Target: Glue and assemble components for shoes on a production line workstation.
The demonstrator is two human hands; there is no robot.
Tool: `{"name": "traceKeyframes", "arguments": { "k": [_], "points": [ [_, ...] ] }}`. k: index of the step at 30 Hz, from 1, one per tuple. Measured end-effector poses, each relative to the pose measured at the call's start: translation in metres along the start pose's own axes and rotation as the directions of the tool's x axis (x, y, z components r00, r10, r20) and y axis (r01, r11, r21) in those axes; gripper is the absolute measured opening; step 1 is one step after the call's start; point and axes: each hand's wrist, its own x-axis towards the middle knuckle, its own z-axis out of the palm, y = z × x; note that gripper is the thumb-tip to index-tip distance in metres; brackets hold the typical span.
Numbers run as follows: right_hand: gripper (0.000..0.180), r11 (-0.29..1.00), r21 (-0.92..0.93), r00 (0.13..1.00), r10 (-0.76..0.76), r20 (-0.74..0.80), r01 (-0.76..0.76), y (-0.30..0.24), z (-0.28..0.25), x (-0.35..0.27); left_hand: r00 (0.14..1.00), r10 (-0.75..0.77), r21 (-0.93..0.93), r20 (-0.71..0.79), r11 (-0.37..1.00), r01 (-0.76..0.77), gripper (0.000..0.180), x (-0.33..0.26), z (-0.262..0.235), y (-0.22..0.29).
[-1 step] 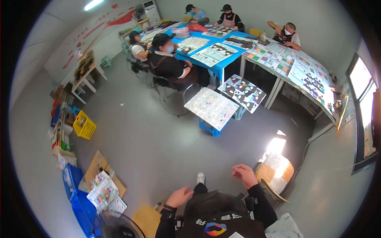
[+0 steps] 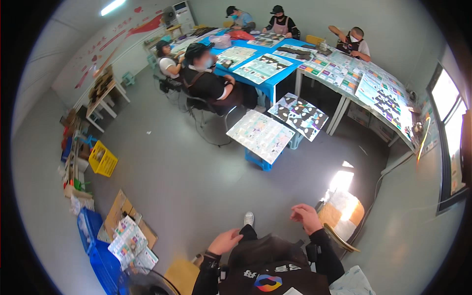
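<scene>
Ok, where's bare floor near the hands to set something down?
Widest bare floor lies ahead, between the yellow crate and the blue stool. Left hand side is crowded: cardboard, blue bins. Right hand borders a round stool.

Single head-worn fisheye view, high, angled down across the floor (image 2: 196, 187) toward distant tables (image 2: 275, 81).

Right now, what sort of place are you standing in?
Probably a workroom for sorting or assembling small parts. Several people sit at long tables covered with printed sheets holding small pieces. Crates and cardboard line one wall. Both hands, left and right, are empty.
</scene>
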Motion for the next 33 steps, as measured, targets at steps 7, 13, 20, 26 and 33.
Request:
{"name": "traceKeyframes", "arguments": {
  "k": [7,13,20,26,33],
  "points": [
    [0.013,0.978,0.132,0.923,-0.104,-0.371,0.163,-0.070,-0.011,0.027,0.931,0.313,0.046,0.188,0.944,-0.327,0.046,0.174,-0.077,0.082],
    [0.011,0.945,0.190,0.835,-0.129,-0.535,0.268,-0.095,-0.048,0.040,0.826,0.457,-0.003,0.331,0.875,-0.483,0.041,0.285,-0.098,0.147],
    [0.011,0.933,0.199,0.801,-0.131,-0.585,0.298,-0.133,-0.129,0.105,0.814,0.434,0.047,0.386,0.872,-0.487,0.043,0.368,-0.060,0.209],
    [0.010,0.933,0.174,0.823,-0.178,-0.539,0.316,-0.208,-0.225,0.161,0.848,0.352,0.083,0.397,0.906,-0.415,0.045,0.438,-0.008,0.250],
    [0.013,0.933,0.049,0.780,-0.270,-0.564,0.358,-0.290,-0.325,0.209,0.852,0.399,0.084,0.339,0.889,-0.450,0.042,0.515,0.039,0.356]
  ]
}}
